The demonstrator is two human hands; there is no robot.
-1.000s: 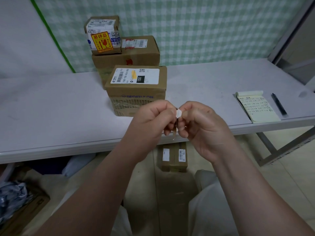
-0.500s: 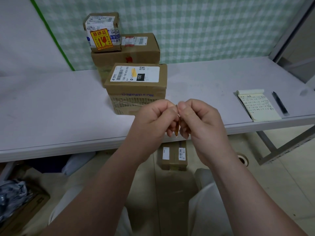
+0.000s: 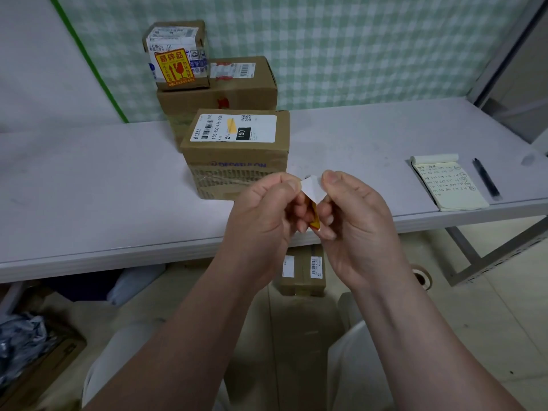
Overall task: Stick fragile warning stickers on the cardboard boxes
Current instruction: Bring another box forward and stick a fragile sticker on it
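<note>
Sticker [image 3: 315, 218], orange and yellow, with its white backing paper [image 3: 311, 189] partly folded away, pinched between both hands at frame centre.
The left hand [image 3: 264, 223] and the right hand [image 3: 358, 229] each curl fingers and thumb onto it, just in front of the pale grey table [image 3: 89, 188]. Behind the hands stands a brown cardboard box with a white shipping label [image 3: 237, 152]. Behind that, a second brown box [image 3: 246, 93] carries a small taped box [image 3: 176, 34] bearing an orange fragile label [image 3: 175, 66], upper left of centre. At right lie a yellow written notepad [image 3: 450, 185] and a black pen [image 3: 486, 180]. Under the table sits another labelled carton [image 3: 302, 274].
</note>
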